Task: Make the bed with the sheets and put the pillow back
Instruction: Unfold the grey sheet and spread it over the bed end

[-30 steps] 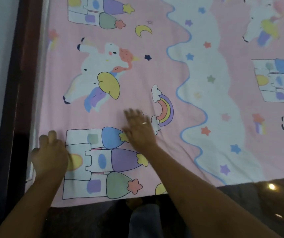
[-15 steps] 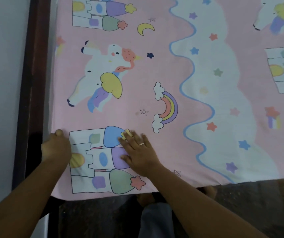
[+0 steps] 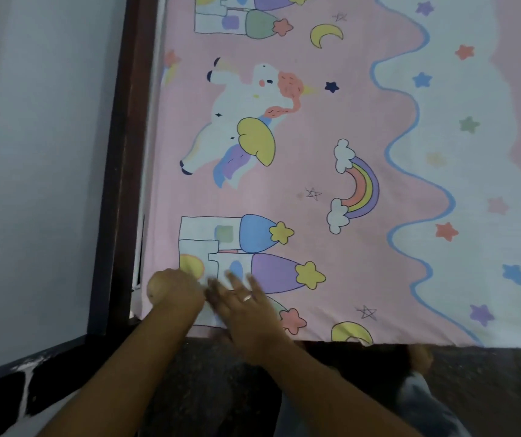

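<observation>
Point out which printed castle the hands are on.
The lower castle, by the near left corner of the sheet: the left hand and right hand lie over its near part. The other castle sits at the top edge, untouched.

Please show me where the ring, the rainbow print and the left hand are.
ring (image 3: 247, 298), head view, the band on the finger.
rainbow print (image 3: 361, 192), head view, the middle of its arch.
left hand (image 3: 175, 291), head view, the back of the hand.
</observation>
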Motion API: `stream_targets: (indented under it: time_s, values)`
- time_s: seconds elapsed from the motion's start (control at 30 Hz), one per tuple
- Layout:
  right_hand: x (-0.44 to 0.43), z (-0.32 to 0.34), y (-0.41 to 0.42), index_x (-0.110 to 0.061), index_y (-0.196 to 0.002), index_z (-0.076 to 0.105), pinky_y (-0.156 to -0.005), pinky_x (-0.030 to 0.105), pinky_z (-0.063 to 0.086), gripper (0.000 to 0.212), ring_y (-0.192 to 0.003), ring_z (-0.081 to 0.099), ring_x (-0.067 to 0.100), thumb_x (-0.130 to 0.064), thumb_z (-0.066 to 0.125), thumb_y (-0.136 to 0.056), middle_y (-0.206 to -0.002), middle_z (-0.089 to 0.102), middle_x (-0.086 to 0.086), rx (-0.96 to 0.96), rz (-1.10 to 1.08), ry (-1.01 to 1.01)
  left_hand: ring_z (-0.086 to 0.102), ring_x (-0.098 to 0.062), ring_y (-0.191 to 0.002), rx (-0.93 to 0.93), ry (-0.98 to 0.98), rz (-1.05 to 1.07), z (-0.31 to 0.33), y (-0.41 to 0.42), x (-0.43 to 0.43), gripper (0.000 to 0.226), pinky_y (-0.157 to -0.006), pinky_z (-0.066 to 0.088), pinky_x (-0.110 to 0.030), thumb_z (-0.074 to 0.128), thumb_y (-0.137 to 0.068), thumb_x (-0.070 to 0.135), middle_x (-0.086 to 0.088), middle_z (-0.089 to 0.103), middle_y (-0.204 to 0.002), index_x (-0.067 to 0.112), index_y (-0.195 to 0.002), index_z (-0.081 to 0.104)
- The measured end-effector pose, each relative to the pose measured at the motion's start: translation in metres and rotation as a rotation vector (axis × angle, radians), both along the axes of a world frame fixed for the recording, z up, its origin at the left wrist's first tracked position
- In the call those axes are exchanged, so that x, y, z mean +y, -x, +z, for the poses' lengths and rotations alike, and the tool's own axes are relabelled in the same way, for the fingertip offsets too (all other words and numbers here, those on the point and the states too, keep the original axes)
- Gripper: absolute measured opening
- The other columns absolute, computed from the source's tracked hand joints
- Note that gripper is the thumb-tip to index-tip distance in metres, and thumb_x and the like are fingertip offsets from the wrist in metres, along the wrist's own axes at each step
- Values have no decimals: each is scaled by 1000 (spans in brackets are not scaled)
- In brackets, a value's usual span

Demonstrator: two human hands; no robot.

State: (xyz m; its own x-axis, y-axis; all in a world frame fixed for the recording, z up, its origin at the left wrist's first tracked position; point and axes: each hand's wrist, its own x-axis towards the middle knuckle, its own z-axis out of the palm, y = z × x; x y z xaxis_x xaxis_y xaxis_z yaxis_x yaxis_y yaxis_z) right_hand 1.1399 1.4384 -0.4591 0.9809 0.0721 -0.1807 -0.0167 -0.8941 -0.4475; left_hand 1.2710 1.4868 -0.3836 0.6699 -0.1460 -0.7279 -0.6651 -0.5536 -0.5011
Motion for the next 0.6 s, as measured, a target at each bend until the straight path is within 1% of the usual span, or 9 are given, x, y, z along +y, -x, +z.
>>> stream_targets:
  time_s: [0.1,0.13,0.17,0.23,0.27,0.33,0.4,0.5,0.6]
  values:
    - [-17,15,-19,-14,-129,55,-111,51,27,45,-124,50,31,-39,46,-94,-127,60,11,-84,301,-227,58,-23,-104,-75,394,76,2,-5,-13,28,-73,40,-30,39,-93,15,-4,60,-113,15,-118,52]
    - [-33,14,-26,-13,-123,60,-109,47,32,41,-115,54,29,-36,50,-91,-118,64,11,-66,263,-264,58,-25,-101,-105,578,107,1,-7,-16,26,-71,41,-31,39,-94,17,-5,60,-111,15,-118,49]
    - [-54,9,-31,-13,-121,61,-106,43,35,41,-113,53,26,-34,48,-89,-117,64,10,-64,130,-261,57,-27,-103,-120,768,113,-3,-9,-16,28,-72,44,-33,40,-94,19,-6,59,-114,15,-121,48]
    - [-106,-12,-33,-14,-133,53,-107,44,32,51,-127,43,24,-35,38,-89,-136,54,8,-112,-206,-106,50,-29,-120,-91,1034,107,-24,-12,-7,36,-87,48,-41,43,-96,22,-8,53,-132,15,-131,48]
    - [-136,-22,-28,-15,-140,46,-108,46,30,56,-134,37,23,-39,33,-91,-145,45,7,-95,-324,3,43,-29,-129,-78,1057,96,-34,-13,1,41,-96,44,-45,43,-97,25,-9,46,-142,16,-136,46]
    - [-185,-35,-10,-20,-146,35,-111,46,23,61,-140,30,24,-49,22,-94,-152,34,3,7,-446,166,23,-28,-143,-67,972,159,-50,-12,22,50,-110,27,-50,36,-98,38,-6,25,-155,23,-146,33]
    - [-206,-34,3,-24,-148,31,-112,45,19,62,-142,27,24,-54,18,-95,-154,29,2,62,-497,225,9,-24,-146,-123,906,236,-61,-9,45,60,-114,11,-50,24,-96,51,-1,12,-159,28,-151,19]
    - [-180,-31,0,-18,-148,31,-110,47,24,64,-140,31,27,-53,16,-96,-153,32,6,101,-519,244,5,-25,-147,-235,881,427,-61,-5,52,63,-114,10,-52,31,-98,48,-5,9,-159,22,-152,12]
    - [-121,-29,-11,-17,-145,38,-108,49,22,63,-136,39,27,-53,16,-97,-149,39,5,75,-388,193,6,-27,-146,-339,842,618,-53,7,30,63,-115,13,-53,35,-99,34,-9,9,-159,11,-151,10]
